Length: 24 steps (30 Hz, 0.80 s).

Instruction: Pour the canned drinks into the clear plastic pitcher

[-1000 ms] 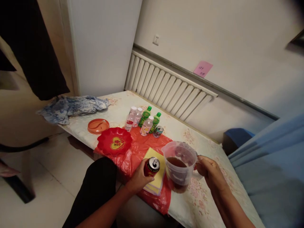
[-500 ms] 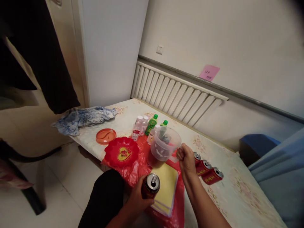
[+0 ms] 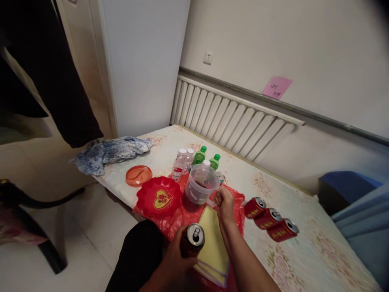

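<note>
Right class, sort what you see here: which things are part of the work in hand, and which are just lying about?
In hand:
- red can, in the left hand
- clear jug, handle in the right hand

Lying about:
- three red cans on their sides
- red heart dish
- orange dish
- small bottles
- blue cloth
- yellow pad

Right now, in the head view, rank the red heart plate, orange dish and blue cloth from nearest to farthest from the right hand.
From the right hand on the pitcher handle:
1. Red heart plate, just left of it.
2. Orange dish, farther left.
3. Blue cloth, at the table's far-left corner.
</note>
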Available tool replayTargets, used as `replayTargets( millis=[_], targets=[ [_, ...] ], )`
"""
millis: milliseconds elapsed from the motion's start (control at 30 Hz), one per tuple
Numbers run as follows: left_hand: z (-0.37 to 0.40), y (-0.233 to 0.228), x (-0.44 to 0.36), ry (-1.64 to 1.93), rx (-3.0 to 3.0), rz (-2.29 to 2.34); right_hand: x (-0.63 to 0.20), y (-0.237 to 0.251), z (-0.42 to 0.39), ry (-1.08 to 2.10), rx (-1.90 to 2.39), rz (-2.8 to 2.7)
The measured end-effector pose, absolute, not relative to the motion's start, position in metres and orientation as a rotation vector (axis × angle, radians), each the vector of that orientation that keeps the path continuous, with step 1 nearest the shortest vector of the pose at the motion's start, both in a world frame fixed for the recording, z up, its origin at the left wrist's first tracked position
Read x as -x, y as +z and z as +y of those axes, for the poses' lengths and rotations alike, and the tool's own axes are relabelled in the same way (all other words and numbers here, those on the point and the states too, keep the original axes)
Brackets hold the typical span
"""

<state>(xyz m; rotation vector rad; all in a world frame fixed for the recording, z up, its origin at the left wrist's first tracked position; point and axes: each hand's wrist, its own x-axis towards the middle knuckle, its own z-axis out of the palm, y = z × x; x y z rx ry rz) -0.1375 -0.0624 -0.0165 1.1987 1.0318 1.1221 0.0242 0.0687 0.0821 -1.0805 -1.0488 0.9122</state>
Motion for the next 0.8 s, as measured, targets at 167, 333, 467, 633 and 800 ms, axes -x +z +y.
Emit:
replayTargets(
  millis=[167, 333, 467, 633, 800],
  targets=[
    [-0.060, 0.003, 0.131, 1.159, -1.223, 1.048, -0.044, 0.083, 0.058, 0.840, 1.154, -1.140],
    [-0.060, 0.023, 0.123, 1.163, -1.239, 0.995, -0.075, 0.075, 0.021, 0.732, 1.272, -1.083],
    [-0.060, 0.033, 0.113, 1.126, -1.279, 1.003, -0.083, 0.064, -0.032, 1.020, 1.253, -1.176],
    [-0.059, 0.033, 0.086, 1.148, -1.390, 0.911, -0.076, 0.066, -0.084, 1.244, 1.139, -1.256],
    [-0.066, 0.035, 0.057, 1.084, -1.509, 0.945, -0.083, 0.065, -0.100, 1.163, 1.263, -1.225]
  ],
)
